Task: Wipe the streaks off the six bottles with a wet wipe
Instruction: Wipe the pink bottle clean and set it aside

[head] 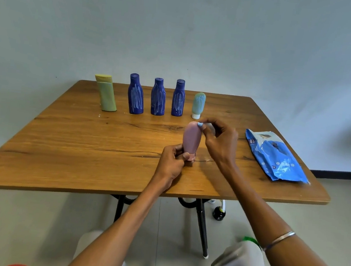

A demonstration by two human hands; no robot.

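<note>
a person sits at a wooden worktop [62, 143], seen from a head camera looking down at both bare hands. the left hand [172, 164] has its grip closed around the lower end of a pink bottle [191, 140], near the cap, which rests on or just above the wood. the bottle stands cap-down, its long axis running from the left grip toward 12 o'clock, tilted slightly. the right hand [218, 141] sits at 3 o'clock of the bottle, thumb and fingers pinched at its rounded top; a pale scrap, probably the wet wipe [210, 128], shows between the fingers, though it is mostly hidden. the pink surface facing the camera looks free of streaks.

at 12 o'clock, well apart, five bottles stand in a row: a yellow-green bottle [106, 94], three dark blue bottles [158, 98] with white streaks, and a small teal bottle [198, 105], also streaked. a blue wipe packet [275, 157] lies at 3 o'clock.

judging from this, the coming stroke runs down the bottle's length, from the right hand toward the left.
</note>
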